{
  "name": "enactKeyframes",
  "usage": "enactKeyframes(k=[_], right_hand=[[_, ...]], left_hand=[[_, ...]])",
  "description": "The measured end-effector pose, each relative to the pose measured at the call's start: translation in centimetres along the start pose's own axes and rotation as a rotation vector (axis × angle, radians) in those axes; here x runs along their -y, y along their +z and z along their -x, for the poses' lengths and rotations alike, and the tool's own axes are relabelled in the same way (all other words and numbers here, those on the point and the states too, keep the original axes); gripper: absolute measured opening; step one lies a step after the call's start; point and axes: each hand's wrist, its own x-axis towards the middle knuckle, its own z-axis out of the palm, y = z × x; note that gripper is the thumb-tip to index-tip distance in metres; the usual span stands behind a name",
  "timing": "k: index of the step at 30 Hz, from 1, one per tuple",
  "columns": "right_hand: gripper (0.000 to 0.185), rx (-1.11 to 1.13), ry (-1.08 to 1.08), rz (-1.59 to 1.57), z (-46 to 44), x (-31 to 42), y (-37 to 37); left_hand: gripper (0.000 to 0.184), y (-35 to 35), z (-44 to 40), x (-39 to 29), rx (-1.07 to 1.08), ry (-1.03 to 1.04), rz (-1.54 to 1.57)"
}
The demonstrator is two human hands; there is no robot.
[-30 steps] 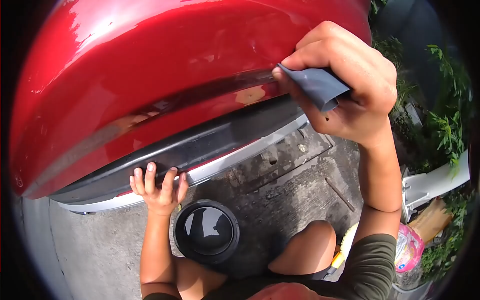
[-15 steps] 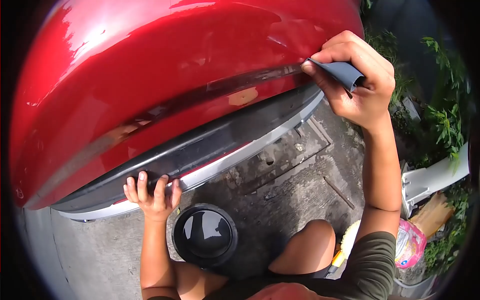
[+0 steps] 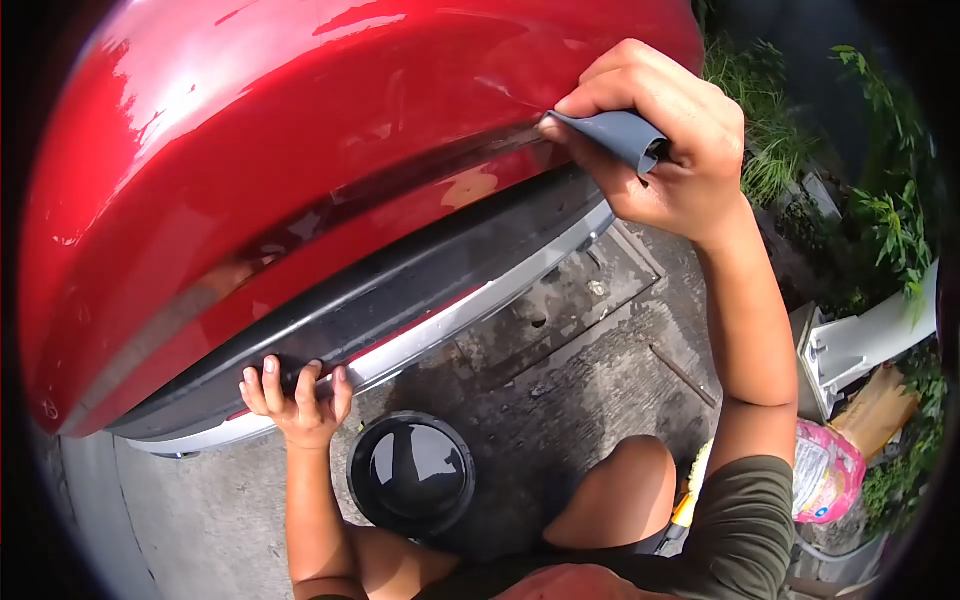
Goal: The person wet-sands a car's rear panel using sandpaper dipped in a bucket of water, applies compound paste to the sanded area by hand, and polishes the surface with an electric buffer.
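Red bumper [image 3: 320,120], glossy. Grey sheet [image 3: 612,133], curled: at the bumper's crease, its long axis running from narrow tip back toward the palm. Right hand [image 3: 680,150], nearer the sheet: thumb and forefinger pinching that tip. Left hand [image 3: 310,412]: fingers slightly spread, on black trim [image 3: 430,285] below the bumper. Bucket [image 3: 365,465]: grounded, beneath the bumper's edge.

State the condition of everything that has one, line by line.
Right hand, gripping the grey sheet
Grey sheet, curled
Left hand, open, fingers on the black trim
Red panel, glossy, showing reflections
Bucket, upright, apparently holding water
Stick, lying flat
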Motion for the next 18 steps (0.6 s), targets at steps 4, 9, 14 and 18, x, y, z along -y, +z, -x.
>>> enactKeyframes(k=[4, 9, 14, 18], right_hand=[[0.019, 0.015, -0.007, -0.006, 0.0, 0.0, -0.4], [0.020, 0.014, 0.072, 0.056, 1.1, -0.8, -1.3], [0.019, -0.041, 0.146, -0.011, 1.7, 0.3, -2.4], [0.017, -0.146, 0.370, -0.045, 5.2, -0.9, -4.3]], left_hand=[[0.035, 0.0, -0.1, -0.4, -0.010, -0.020, -0.011], [0.034, 0.1, 0.1, 0.0, -0.004, -0.012, -0.008], [0.035, 0.1, 0.0, -0.1, -0.011, -0.007, 0.013], [0.035, 0.0, 0.2, -0.1, -0.017, -0.020, 0.009]])
